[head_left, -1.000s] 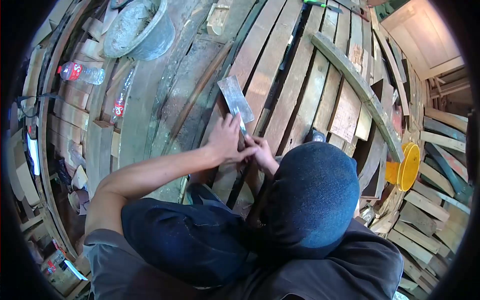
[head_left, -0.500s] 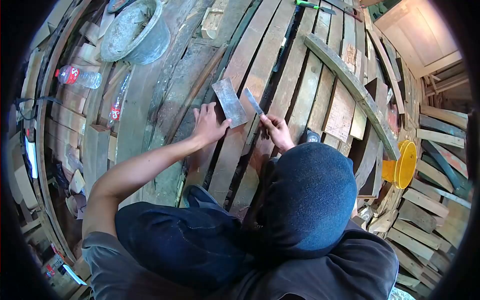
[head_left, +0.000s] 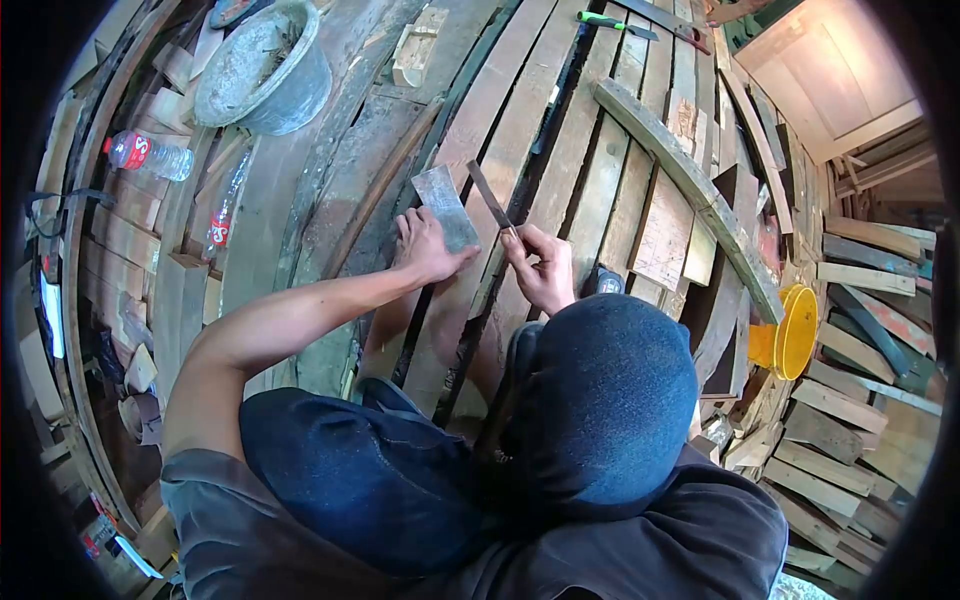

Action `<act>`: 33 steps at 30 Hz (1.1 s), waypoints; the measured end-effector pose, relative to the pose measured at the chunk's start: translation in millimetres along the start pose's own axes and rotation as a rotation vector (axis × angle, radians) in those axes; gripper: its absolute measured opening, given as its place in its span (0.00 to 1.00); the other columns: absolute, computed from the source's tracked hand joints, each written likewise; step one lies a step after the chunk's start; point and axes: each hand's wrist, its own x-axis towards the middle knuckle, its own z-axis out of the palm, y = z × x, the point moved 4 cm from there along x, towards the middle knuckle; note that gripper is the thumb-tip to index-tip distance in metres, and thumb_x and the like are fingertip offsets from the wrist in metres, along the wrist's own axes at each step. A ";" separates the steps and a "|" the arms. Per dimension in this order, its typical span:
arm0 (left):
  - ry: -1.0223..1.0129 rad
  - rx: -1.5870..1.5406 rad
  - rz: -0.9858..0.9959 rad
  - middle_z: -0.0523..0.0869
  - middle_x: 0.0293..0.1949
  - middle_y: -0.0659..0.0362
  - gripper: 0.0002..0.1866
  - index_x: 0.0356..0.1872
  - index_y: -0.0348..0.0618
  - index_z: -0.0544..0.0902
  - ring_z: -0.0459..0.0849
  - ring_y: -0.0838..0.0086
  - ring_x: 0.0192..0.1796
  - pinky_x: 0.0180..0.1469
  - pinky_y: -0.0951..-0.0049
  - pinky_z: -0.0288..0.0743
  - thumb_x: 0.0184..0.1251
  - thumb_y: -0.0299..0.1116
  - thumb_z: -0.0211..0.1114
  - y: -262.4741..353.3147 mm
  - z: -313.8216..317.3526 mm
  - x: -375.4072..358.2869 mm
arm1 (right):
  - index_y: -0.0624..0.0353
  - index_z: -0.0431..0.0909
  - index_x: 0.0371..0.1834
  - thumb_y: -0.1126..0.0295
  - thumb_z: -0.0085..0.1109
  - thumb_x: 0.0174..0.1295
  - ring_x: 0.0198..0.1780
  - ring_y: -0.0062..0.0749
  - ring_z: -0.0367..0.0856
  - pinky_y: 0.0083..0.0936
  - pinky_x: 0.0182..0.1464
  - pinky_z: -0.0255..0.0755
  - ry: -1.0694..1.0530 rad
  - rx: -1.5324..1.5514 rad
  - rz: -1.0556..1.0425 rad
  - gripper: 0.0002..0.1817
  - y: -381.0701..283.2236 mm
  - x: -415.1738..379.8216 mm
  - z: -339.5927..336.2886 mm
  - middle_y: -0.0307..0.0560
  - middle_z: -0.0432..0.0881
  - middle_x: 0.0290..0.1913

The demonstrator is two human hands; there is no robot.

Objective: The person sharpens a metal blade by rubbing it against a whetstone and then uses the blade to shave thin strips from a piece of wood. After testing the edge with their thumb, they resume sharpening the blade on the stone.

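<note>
Crouching on curved wooden planks (head_left: 560, 130), a person works with two bare hands. Left hand (head_left: 425, 248): fingers laid together flat on the near end of a grey sharpening block (head_left: 443, 205), which lies on the planks at 12 o'clock from that hand. Right hand (head_left: 543, 265): fingers curled tight round the handle of a narrow blade (head_left: 490, 197), which slants toward 11 o'clock, just beside the block's right edge. Grey bucket (head_left: 265, 65) at 10 o'clock, well apart; two plastic bottles (head_left: 150, 155) at 9 o'clock; yellow bucket (head_left: 785, 335) at 3 o'clock; green-handled tool (head_left: 605, 20) at 12 o'clock
</note>
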 end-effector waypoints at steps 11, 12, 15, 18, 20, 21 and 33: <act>0.017 0.013 -0.168 0.70 0.54 0.38 0.48 0.52 0.23 0.66 0.68 0.49 0.60 0.63 0.55 0.65 0.45 0.59 0.76 16.0 -3.5 0.9 | 0.64 0.72 0.23 0.71 0.63 0.61 0.18 0.35 0.68 0.30 0.23 0.62 0.057 -0.052 -0.094 0.13 -28.5 6.8 -13.6 0.49 0.69 0.18; 0.019 0.007 -0.168 0.70 0.54 0.36 0.48 0.52 0.22 0.65 0.68 0.48 0.59 0.64 0.54 0.65 0.46 0.58 0.76 14.8 -2.5 2.1 | 0.64 0.73 0.24 0.71 0.63 0.61 0.19 0.37 0.70 0.30 0.23 0.63 0.046 -0.058 -0.097 0.12 -28.4 6.8 -13.1 0.50 0.70 0.19; 0.029 0.011 -0.179 0.70 0.53 0.35 0.47 0.52 0.20 0.65 0.68 0.47 0.59 0.64 0.54 0.64 0.48 0.56 0.75 12.4 4.6 5.7 | 0.64 0.76 0.25 0.72 0.62 0.61 0.20 0.39 0.73 0.29 0.24 0.65 0.022 -0.073 -0.104 0.09 -24.7 3.4 -11.1 0.51 0.73 0.20; 0.053 0.006 -0.174 0.70 0.53 0.35 0.46 0.52 0.21 0.65 0.68 0.47 0.59 0.64 0.54 0.63 0.48 0.54 0.75 8.6 9.5 8.5 | 0.64 0.75 0.25 0.72 0.62 0.61 0.20 0.38 0.74 0.29 0.25 0.65 0.009 -0.076 -0.096 0.10 -21.6 0.4 -11.5 0.51 0.73 0.20; 0.062 -0.003 -0.182 0.70 0.53 0.35 0.46 0.52 0.21 0.65 0.68 0.47 0.59 0.64 0.54 0.63 0.47 0.54 0.76 8.8 10.5 8.2 | 0.65 0.75 0.25 0.72 0.62 0.62 0.20 0.37 0.74 0.29 0.25 0.65 0.010 -0.054 -0.079 0.10 -20.3 0.2 -11.0 0.51 0.73 0.20; 0.061 -0.005 -0.194 0.70 0.53 0.36 0.46 0.51 0.21 0.65 0.68 0.47 0.59 0.64 0.55 0.63 0.47 0.54 0.76 12.3 8.1 7.0 | 0.65 0.75 0.25 0.72 0.62 0.62 0.20 0.37 0.74 0.29 0.24 0.65 0.013 -0.043 -0.072 0.10 -19.8 0.8 -10.9 0.51 0.73 0.19; 0.066 -0.035 -0.293 0.67 0.54 0.37 0.50 0.54 0.21 0.62 0.66 0.48 0.60 0.64 0.56 0.63 0.43 0.52 0.79 27.3 9.5 4.2 | 0.66 0.76 0.27 0.71 0.62 0.63 0.19 0.32 0.70 0.28 0.24 0.63 0.074 -0.065 0.041 0.10 -13.7 4.6 -22.7 0.50 0.71 0.18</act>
